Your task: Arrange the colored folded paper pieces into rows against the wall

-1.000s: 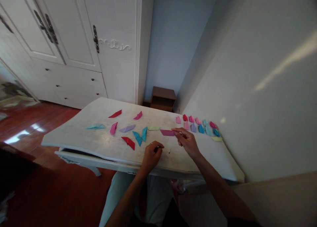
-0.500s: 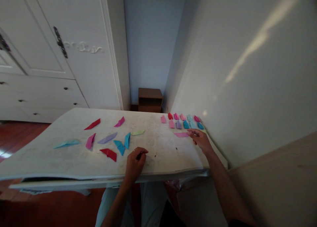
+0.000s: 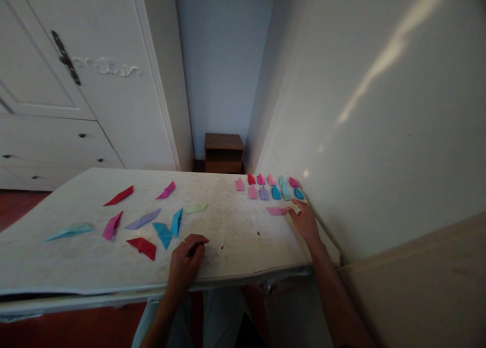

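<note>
My right hand (image 3: 304, 220) reaches over the right side of the table, thumb and index finger closed at the right end of a pink folded paper strip (image 3: 277, 211). A small pale yellow patch shows between those fingers; I cannot tell what it is. My left hand (image 3: 189, 259) rests near the front edge with its fingers curled, and nothing shows in it. Nearest to it lie a blue folded paper (image 3: 162, 234) and a red one (image 3: 142, 248). Beyond my right hand sit two rows of small folded paper pieces (image 3: 264, 192) in pink, red, purple and blue.
More flat folded papers lie spread on the left of the white table (image 3: 228, 226), among them a purple one (image 3: 143, 219) and a light green one (image 3: 196, 208). A wall (image 3: 360, 161) borders the right side. Behind stand a white wardrobe (image 3: 114, 105) and a brown cabinet (image 3: 224, 140).
The view has swung right, so the table appears shifted left. Against the table, my right hand and the pink paper have moved slightly right and nearer to me. My left hand stays curled.
</note>
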Available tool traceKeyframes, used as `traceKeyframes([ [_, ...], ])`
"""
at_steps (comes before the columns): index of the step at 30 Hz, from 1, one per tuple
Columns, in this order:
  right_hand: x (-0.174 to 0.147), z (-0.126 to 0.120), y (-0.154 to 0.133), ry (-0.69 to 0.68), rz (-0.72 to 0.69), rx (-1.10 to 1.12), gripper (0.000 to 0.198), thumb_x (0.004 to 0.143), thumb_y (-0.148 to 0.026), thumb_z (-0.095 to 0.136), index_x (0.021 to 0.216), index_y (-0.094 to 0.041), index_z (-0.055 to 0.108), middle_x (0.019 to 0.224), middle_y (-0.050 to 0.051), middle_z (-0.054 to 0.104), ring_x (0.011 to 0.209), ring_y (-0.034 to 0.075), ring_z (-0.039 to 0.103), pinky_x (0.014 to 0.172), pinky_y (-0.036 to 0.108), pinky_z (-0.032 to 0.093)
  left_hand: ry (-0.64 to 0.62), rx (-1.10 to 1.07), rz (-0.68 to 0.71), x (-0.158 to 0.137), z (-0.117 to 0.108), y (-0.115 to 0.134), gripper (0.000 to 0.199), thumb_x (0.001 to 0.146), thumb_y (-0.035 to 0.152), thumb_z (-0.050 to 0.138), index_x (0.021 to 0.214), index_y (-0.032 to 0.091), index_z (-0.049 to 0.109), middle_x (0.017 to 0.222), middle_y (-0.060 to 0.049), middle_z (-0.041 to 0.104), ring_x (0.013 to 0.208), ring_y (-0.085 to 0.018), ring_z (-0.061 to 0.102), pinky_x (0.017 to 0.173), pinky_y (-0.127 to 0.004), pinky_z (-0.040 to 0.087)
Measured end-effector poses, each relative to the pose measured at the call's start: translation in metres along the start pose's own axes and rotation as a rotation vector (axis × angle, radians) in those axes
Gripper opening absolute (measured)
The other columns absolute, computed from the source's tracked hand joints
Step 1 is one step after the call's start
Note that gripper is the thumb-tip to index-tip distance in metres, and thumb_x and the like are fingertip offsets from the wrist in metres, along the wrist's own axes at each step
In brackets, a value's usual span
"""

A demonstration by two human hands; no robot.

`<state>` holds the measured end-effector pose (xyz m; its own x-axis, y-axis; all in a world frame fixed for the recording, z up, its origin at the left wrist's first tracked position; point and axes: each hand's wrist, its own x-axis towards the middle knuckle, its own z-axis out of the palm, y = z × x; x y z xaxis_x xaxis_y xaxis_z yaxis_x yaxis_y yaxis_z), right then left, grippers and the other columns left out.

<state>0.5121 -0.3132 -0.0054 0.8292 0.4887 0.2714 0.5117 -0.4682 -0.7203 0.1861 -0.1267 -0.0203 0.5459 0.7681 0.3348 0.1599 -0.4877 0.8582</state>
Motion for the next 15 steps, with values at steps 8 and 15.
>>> traceKeyframes([
  [8, -0.045, 0.008, -0.04, -0.397, -0.162, -0.556, 0.045, 0.097, -0.036, 0.04, 0.136, -0.018, 0.052, 0.149, 0.008, 0.04, 0.132, 0.021, 0.044, 0.104, 0.033, 0.041, -0.003, 0.025, -0.003, 0.003, -0.002, 0.003, 0.021, 0.076, 0.031, 0.051, 0.078, 0.018, 0.068, 0.066, 0.0, 0.066, 0.053, -0.014, 0.061, 0.053, -0.024, 0.049],
  [15, -0.035, 0.014, -0.046, -0.399, -0.066, -0.665, 0.048, 0.098, -0.043, 0.037, 0.141, -0.022, 0.046, 0.153, 0.007, 0.035, 0.124, 0.023, 0.053, 0.097, 0.037, 0.047, 0.0, 0.027, -0.034, 0.003, -0.001, 0.003, 0.022, 0.075, 0.033, 0.053, 0.079, 0.018, 0.068, 0.068, -0.001, 0.067, 0.053, -0.014, 0.062, 0.053, -0.023, 0.05],
])
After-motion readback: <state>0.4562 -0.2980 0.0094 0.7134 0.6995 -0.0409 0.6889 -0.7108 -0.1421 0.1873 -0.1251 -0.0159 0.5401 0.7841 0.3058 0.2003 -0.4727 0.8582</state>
